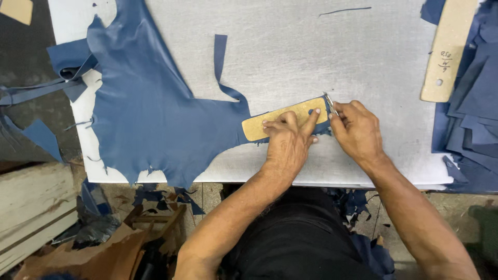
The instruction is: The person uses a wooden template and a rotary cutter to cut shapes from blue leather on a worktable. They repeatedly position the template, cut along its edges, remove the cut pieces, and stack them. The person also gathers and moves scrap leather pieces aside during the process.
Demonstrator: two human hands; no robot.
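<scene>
Tan cardboard template point(282, 118) lying flat on blue leather hide point(150, 114), mid-board on my feed. My left hand point(287, 142) at template's 6 o'clock, fingers spread, pressing it down. Right hand point(358, 132) at its 3 o'clock, fingers pinched round small knife point(330, 103), blade at template's end. White cutting board point(311, 52) under everything. Second tan template point(447, 49) at 2 o'clock, blue offcuts point(474, 124) beside it.

Left hand point(286, 139) pressed flat, fingers spread; right hand point(355, 129) clenched.
</scene>
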